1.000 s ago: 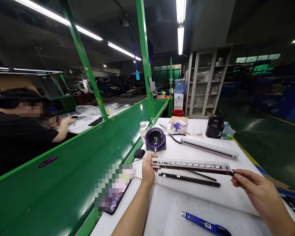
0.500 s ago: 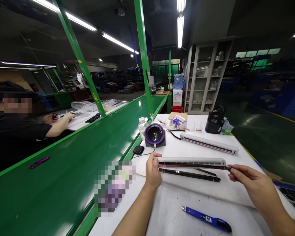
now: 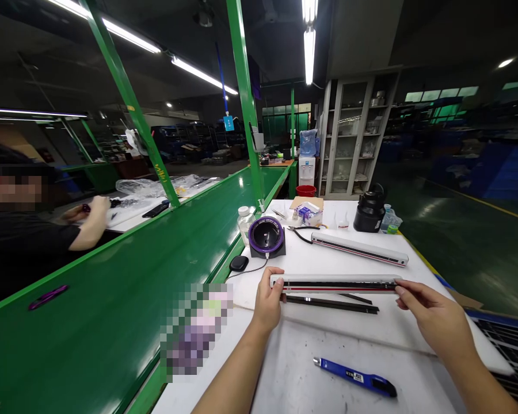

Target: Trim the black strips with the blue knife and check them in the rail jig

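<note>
A white model train car (image 3: 336, 279) with a red line along its side is held level above the table. My left hand (image 3: 267, 302) is closed around its left end, thumb in front. A long black window strip (image 3: 341, 284) lies along the car's near side. My right hand (image 3: 427, 307) pinches the strip's right end against the car; the fingertips partly hide that end. Below the car, more dark strips (image 3: 341, 305) lie on a white foam sheet (image 3: 410, 328). A blue utility knife (image 3: 356, 376) rests on the table nearer me.
A second train car (image 3: 360, 249) lies farther back, beside black-handled pliers (image 3: 304, 233). A purple-rimmed fan (image 3: 266, 236), a bottle (image 3: 244, 221), a tissue pack (image 3: 309, 214) and a black flask (image 3: 369, 210) stand behind. A green conveyor (image 3: 133, 282) runs left; a co-worker (image 3: 21, 241) sits beyond.
My right hand has moved left to the car's end. The black strip, which stuck out past that end, now lies along the car's side. The view has shifted slightly.
</note>
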A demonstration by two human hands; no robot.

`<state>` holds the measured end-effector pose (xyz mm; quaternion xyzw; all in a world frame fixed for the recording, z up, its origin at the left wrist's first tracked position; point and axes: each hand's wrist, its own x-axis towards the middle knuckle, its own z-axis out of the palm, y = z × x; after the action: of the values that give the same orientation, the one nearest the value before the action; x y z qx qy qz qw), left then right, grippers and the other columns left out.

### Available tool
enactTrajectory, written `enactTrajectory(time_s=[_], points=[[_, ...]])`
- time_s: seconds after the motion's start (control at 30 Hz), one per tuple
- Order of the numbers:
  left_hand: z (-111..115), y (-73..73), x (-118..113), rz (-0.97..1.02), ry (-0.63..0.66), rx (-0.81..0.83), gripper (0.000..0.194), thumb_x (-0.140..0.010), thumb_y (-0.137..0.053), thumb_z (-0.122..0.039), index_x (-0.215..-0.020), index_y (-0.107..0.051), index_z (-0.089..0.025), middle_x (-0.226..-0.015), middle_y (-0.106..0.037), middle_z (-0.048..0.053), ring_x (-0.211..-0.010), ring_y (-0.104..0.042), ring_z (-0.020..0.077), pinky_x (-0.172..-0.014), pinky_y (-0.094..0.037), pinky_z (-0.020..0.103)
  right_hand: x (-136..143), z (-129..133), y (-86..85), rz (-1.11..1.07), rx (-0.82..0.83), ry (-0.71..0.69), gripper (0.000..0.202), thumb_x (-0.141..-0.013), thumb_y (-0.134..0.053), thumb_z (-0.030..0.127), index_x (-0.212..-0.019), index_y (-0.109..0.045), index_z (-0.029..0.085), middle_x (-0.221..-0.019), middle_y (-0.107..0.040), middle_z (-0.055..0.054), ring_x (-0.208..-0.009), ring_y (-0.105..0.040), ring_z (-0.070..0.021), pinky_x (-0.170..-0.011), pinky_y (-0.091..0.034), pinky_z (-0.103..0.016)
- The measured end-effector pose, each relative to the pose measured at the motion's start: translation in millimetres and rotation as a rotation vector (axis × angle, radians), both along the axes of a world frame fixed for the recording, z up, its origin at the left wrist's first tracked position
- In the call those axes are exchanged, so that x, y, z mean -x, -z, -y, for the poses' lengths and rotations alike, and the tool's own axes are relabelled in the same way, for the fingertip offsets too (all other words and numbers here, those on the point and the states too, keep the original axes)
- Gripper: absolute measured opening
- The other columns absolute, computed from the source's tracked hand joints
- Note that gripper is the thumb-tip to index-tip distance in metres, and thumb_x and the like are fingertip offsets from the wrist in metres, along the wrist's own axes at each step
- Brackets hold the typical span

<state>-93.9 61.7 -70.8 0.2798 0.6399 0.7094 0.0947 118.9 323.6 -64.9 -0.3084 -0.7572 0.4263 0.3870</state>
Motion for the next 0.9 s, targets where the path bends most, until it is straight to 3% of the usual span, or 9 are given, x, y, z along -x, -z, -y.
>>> enactTrajectory(time_s=[0.03,0.1,0.2,0.33,0.43,0.53,0.73,0.9], points=[[-1,-1.0,-1,0.014,0.011,0.002,0.036,-0.088,-0.051,-0.051,-0.105,-0.049,-0.020,-0.070,-0.053,-0.002,-0.057,-0.052,0.0134,-0.056,-0.043,0.025,1,1,-2.5,-0.006,-0.039,0.023,0.044,-0.075,-0.067,0.058,-0.099,-0.074,0.022,-0.089,-0.061,-0.005,-0.072,-0.058,-0.0251,-0.068,-0.046,-0.033],[-5,-2.8,-4,0.044,0.031,0.005,0.037,-0.088,-0.051,-0.051,-0.108,-0.048,-0.021,-0.072,-0.055,-0.002,-0.061,-0.055,0.0141,-0.062,-0.046,0.027,5,4,-7.2,-0.121,0.048,0.069,0.047,-0.070,-0.076,0.053,-0.104,-0.073,0.022,-0.102,-0.054,-0.006,-0.073,-0.053,-0.0224,-0.073,-0.044,-0.033],[-14,-5.2,-13,0.098,0.034,-0.003,0.038,-0.089,-0.050,-0.053,-0.111,-0.047,-0.022,-0.075,-0.056,-0.001,-0.065,-0.058,0.0155,-0.068,-0.047,0.029,13,16,-11.1,-0.412,0.465,0.052,0.076,-0.056,-0.090,0.045,-0.123,-0.060,0.025,-0.108,-0.045,-0.003,-0.073,-0.048,-0.0181,-0.065,-0.044,-0.027],[-27,-9.1,-39,0.164,0.035,-0.011,0.043,-0.087,-0.050,-0.058,-0.111,-0.046,-0.022,-0.086,-0.061,0.003,-0.072,-0.059,0.0180,-0.075,-0.047,0.034,29,59,-4.8,-0.493,0.767,-0.217,0.069,-0.062,-0.086,0.061,-0.112,-0.057,0.022,-0.098,-0.052,-0.005,-0.076,-0.052,-0.0215,-0.059,-0.045,-0.027],[-32,-11.7,-61,0.138,0.107,0.049,0.044,-0.087,-0.049,-0.058,-0.113,-0.046,-0.022,-0.097,-0.061,0.006,-0.077,-0.058,0.0196,-0.079,-0.048,0.036,39,96,4.5,-0.499,0.921,-0.450,0.056,-0.067,-0.088,0.059,-0.096,-0.061,0.019,-0.098,-0.057,-0.008,-0.081,-0.053,-0.0233,-0.060,-0.045,-0.027],[-34,-12.6,-72,0.073,0.186,0.099,0.042,-0.088,-0.049,-0.057,-0.114,-0.046,-0.024,-0.105,-0.060,0.007,-0.082,-0.058,0.0207,-0.079,-0.048,0.037,42,112,7.8,-0.523,1.020,-0.563,0.060,-0.067,-0.089,0.061,-0.100,-0.064,0.018,-0.101,-0.059,-0.009,-0.083,-0.053,-0.0231,-0.062,-0.044,-0.025],[-32,-16.4,-50,0.180,0.140,0.029,0.049,-0.079,-0.060,-0.058,-0.110,-0.050,-0.022,-0.093,-0.062,0.005,-0.075,-0.057,0.0190,-0.074,-0.050,0.033,35,77,-2.2,-0.685,1.085,-0.534,0.055,-0.069,-0.092,0.051,-0.108,-0.067,0.020,-0.104,-0.059,-0.006,-0.085,-0.053,-0.0206,-0.062,-0.044,-0.023],[-27,-22.3,-28,0.286,0.071,-0.040,0.055,-0.068,-0.072,-0.057,-0.107,-0.054,-0.022,-0.085,-0.063,0.001,-0.071,-0.057,0.0168,-0.067,-0.051,0.027,26,44,-14.6,-0.833,1.045,-0.432,0.053,-0.061,-0.096,0.032,-0.105,-0.068,0.023,-0.104,-0.060,-0.002,-0.089,-0.053,-0.0202,-0.066,-0.047,-0.022]])
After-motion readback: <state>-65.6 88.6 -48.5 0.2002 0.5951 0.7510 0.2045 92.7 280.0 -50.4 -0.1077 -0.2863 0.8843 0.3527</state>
